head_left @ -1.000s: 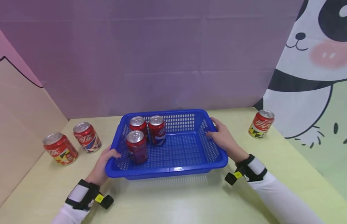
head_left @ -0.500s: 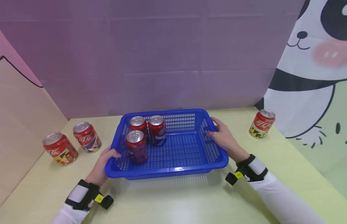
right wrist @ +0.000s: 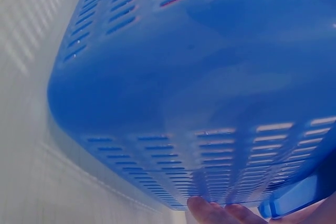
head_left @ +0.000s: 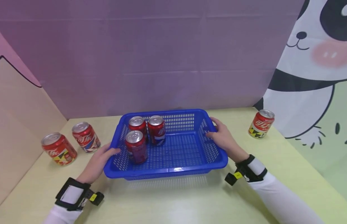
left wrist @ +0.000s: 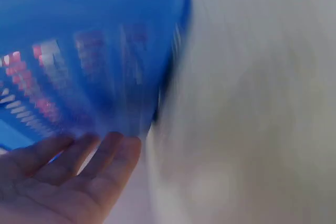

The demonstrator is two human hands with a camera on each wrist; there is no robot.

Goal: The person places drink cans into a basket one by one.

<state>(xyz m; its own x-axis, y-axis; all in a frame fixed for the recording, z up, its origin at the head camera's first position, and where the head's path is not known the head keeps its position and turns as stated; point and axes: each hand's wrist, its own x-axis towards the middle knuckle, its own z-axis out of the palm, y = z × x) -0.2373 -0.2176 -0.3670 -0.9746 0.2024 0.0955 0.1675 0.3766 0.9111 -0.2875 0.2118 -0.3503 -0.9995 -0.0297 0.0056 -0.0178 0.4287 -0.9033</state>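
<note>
A blue plastic basket [head_left: 173, 170] with slotted sides sits at the middle of the table, with three red soda cans [head_left: 156, 130] upright in its left half. My right hand [head_left: 225, 138] grips the right end, thumb over the rim and fingers below on the outer wall. At the left end is my left hand [head_left: 95, 163], its thumb lying straight across the rim. The left wrist view shows its fingers [left wrist: 118, 163] loosely extended, with the tips right at the slotted wall. In the right wrist view, fingertips [right wrist: 202, 207] rest against the basket's underside edge.
Two more soda cans, a nearer one [head_left: 59, 149] and a farther one [head_left: 86, 137], stand left of the basket. Another soda can [head_left: 261, 123] stands at the right edge of the pale table [head_left: 173, 205]. A purple backdrop [head_left: 162, 56] rises behind.
My left hand and wrist have shifted slightly left and outward, its thumb straighter and its grip looser on the rim. The right hand, basket and cans stay practically where they were.
</note>
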